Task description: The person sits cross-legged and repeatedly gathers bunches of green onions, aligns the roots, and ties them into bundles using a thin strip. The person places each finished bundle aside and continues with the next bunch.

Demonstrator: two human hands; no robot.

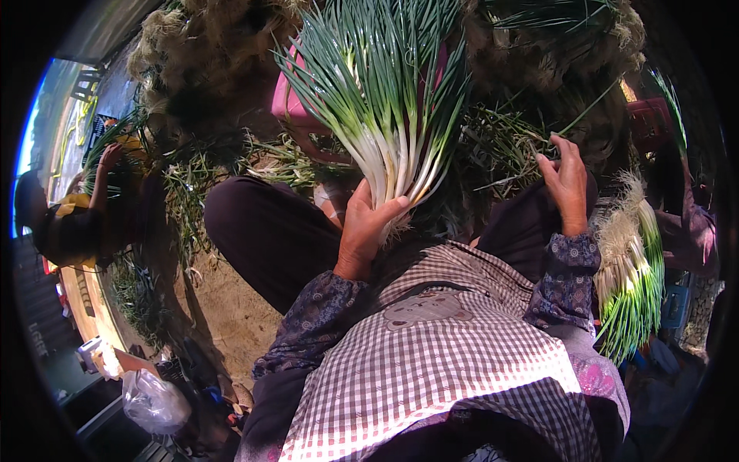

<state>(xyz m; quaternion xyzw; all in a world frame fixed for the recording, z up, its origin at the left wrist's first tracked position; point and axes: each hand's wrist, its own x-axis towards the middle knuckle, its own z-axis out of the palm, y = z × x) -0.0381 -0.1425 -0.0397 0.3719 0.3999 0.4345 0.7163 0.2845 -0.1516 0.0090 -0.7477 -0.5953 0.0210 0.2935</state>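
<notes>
My left hand (365, 231) is closed around the white lower stems of a thick bunch of green onions (398, 110). Their green leaves fan out away from me, and the roots hang just below my thumb. My right hand (564, 182) is raised over my right knee, thumb and fingers apart. A single long green leaf (592, 107) runs up from beside its fingertips; whether they touch it is unclear. Behind the bunch stands a pink plastic stool (294, 104), partly hidden by the leaves. More green onions (629, 277) are stacked at my right side, roots facing away from me.
Loose trimmed leaves (508, 144) litter the ground ahead. Heaps of rooted onions (202, 63) lie beyond. At left a person (75, 225) handles onions, with a clear plastic bag (155, 401) nearer me. Another person's sleeve (695, 237) and a red stool (649, 118) are at right.
</notes>
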